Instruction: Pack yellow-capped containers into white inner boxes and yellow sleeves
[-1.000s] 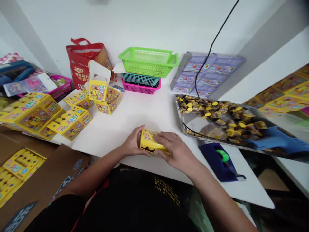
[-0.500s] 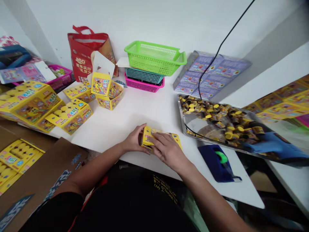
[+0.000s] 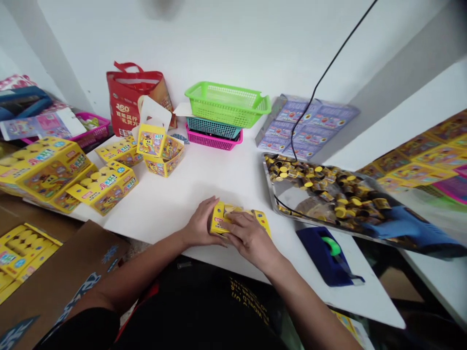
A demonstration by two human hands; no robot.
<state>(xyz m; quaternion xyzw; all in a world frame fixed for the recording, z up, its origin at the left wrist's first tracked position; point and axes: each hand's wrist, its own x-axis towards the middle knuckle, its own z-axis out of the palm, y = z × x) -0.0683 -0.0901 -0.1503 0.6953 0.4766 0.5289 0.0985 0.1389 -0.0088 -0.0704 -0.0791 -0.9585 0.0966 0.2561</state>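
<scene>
A yellow printed carton (image 3: 261, 219) lies on the white table near its front edge, between my two hands. My left hand (image 3: 202, 224) grips its left end, thumb on top and fingers below. Across the carton's top lies my right hand (image 3: 248, 236), fingers bent over it and partly at the opening. The carton's inside is mostly covered by the right hand. To the right stands a dark blue tape dispenser (image 3: 317, 253) with a green roll. A metal tray (image 3: 272, 194) of small yellow-lidded cups is beyond it.
Several filled yellow cartons (image 3: 109, 187) stand at left, beside an open carton (image 3: 162, 165) with raised flaps. Stacked baskets (image 3: 226, 104), a red bag (image 3: 126, 104) and purple boxes (image 3: 306, 121) line the wall. A black cable (image 3: 317, 87) hangs down into the tray. A blue tool (image 3: 412, 228) rests over the tray.
The view has shifted, so the background sits lower in the picture. My right fingers have moved slightly on the carton's top; my left hand keeps its grip.
</scene>
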